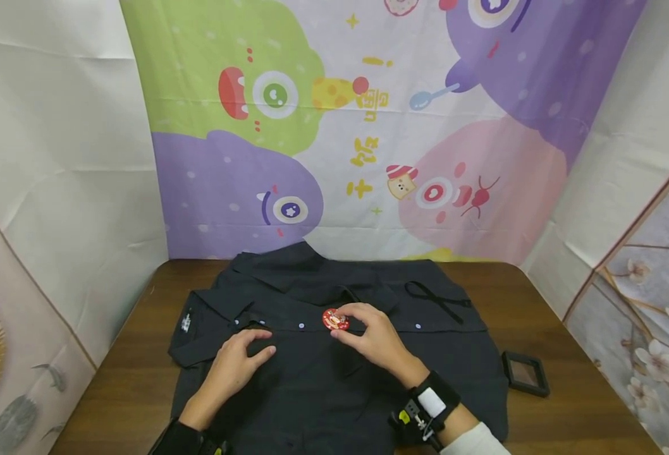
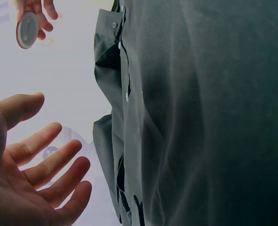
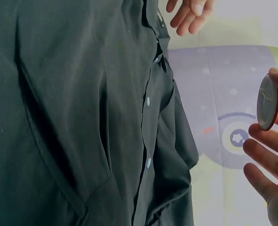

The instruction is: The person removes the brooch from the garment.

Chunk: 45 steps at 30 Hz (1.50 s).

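A dark shirt (image 1: 323, 385) with pale buttons along its placket lies spread on the table. My right hand (image 1: 377, 338) pinches a round red pin badge (image 1: 335, 319) between thumb and index finger, over the placket. In the right wrist view the white back of the badge (image 3: 268, 102) shows, with a thin pin across it, and the badge is clear of the cloth. My left hand (image 1: 234, 366) hovers over the left part of the shirt, fingers apart and nothing in them; the left wrist view shows its relaxed fingers (image 2: 56, 167).
A small black square frame (image 1: 525, 374) lies on the brown table (image 1: 124, 392) to the right of the shirt. A thin black strap (image 1: 437, 300) lies across the shirt at upper right. Behind the table hangs a cartoon-print cloth (image 1: 363, 227).
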Motion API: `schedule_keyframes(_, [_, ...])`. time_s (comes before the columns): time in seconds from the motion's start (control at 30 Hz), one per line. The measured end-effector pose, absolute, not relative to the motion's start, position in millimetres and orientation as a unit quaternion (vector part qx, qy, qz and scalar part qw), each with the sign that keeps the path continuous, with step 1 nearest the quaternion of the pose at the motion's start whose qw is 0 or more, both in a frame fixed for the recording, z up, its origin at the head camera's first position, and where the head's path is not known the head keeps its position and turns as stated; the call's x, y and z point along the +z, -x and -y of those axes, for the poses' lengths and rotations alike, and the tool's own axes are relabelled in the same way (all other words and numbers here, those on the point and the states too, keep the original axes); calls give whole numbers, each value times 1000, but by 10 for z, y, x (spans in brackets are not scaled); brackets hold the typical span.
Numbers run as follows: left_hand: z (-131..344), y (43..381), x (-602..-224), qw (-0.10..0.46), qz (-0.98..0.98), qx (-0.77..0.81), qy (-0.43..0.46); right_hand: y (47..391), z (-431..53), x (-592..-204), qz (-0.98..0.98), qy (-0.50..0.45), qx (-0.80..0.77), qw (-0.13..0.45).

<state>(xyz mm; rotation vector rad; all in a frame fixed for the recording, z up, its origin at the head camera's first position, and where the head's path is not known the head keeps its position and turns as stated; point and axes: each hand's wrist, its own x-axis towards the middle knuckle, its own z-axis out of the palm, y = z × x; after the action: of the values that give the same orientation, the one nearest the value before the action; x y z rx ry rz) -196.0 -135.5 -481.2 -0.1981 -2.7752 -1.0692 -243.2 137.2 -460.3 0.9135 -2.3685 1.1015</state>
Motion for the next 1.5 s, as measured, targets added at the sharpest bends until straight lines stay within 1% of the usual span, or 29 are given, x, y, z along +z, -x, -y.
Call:
schedule_keyframes(0.37, [1349, 1970, -4842, 84, 933, -343, 73, 2441, -1599, -4594, 858, -298, 367, 201])
schedule_keyframes(0.67, [1354, 1968, -4861, 95, 930, -344, 89, 2440, -1746, -4603, 858, -270, 381, 212])
schedule_keyframes(0.9, [1368, 1966, -4851, 99, 930, -340, 96, 2422, -1846, -4597, 856, -267, 385, 217])
schedule_keyframes(1.5, [1339, 1941, -4880, 155, 929, -315, 115, 2330, -2056, -4656, 874, -240, 357, 227])
